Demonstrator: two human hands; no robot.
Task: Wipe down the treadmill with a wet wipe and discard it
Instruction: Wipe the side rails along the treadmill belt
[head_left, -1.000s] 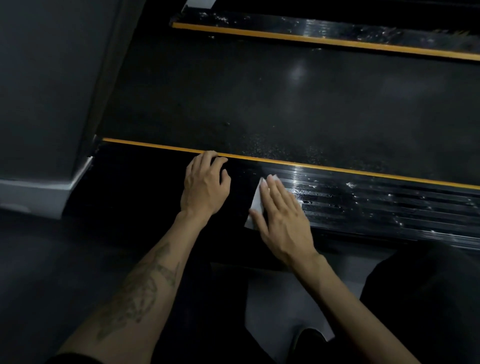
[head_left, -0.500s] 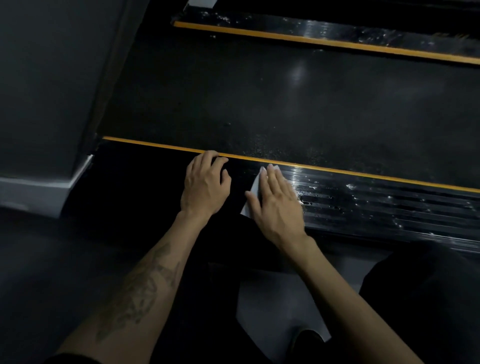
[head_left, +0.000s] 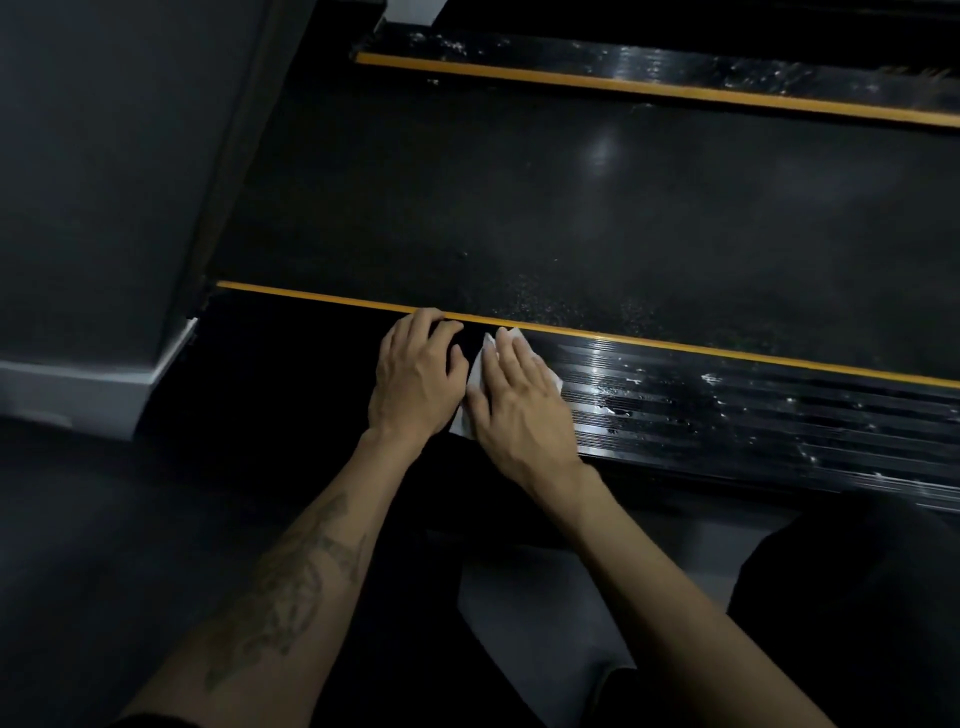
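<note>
Down low, nearest me, the person's dark-clad legs (head_left: 852, 613) fade into shadow and run off the bottom edge, with a pale grey strip of floor (head_left: 524, 613) showing between them. Two bare forearms reach up from there, the left one marked with a faded tattoo (head_left: 291, 587) whose design is too dim to read.

The left hand (head_left: 413, 376) rests palm down on the glossy black ribbed side rail of the treadmill (head_left: 727, 410), its fingers (head_left: 431, 327) bent at the knuckles and the tips curled over the thin orange stripe (head_left: 675, 345) along the rail's inner edge; it holds nothing. Just beside it, all but touching, the right hand (head_left: 519, 400) lies flat with straight fingers (head_left: 511, 348) pressing a white crumpled wet wipe (head_left: 475, 387) onto the rail. Most of the wipe is buried under that palm: only a corner past the fingertips, a sliver between the two hands and a bit by the little-finger side peek out.

To the right the rail glints with wet streaks and droplets; to the left it sinks into blackness and its ribs cannot be made out. Beyond lies the dark matt running belt (head_left: 597, 208), speckled near the stripe, then the far rail (head_left: 675, 67) with its own orange line, cut off at the top. A grey wall with pale skirting (head_left: 78, 384) stands at the left
</note>
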